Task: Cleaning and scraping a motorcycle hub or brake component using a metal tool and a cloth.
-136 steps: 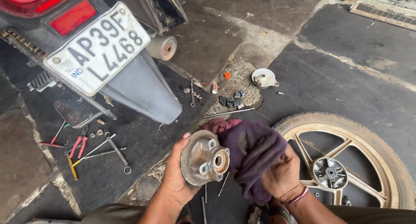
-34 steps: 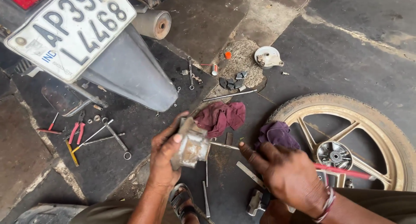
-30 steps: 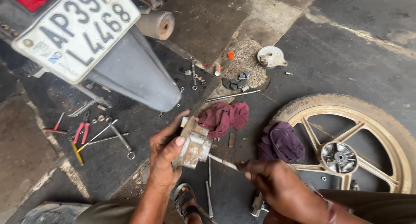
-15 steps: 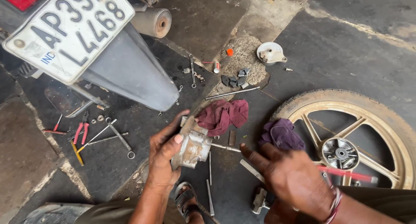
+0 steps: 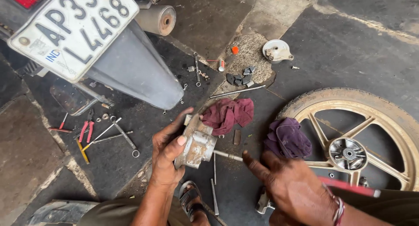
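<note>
The left hand (image 5: 168, 154) grips the metal hub (image 5: 196, 144), whose thin rod (image 5: 227, 155) points right toward the nearby empty, loosely spread right hand (image 5: 292, 186).

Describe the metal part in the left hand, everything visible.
The metal hub part is a round, dull grey casting, grimy and worn, with raised bosses on its face. The left hand grips it from the side, tilted, above the floor. A thin steel rod sticks out towards the right hand, beside the maroon rag.
</note>
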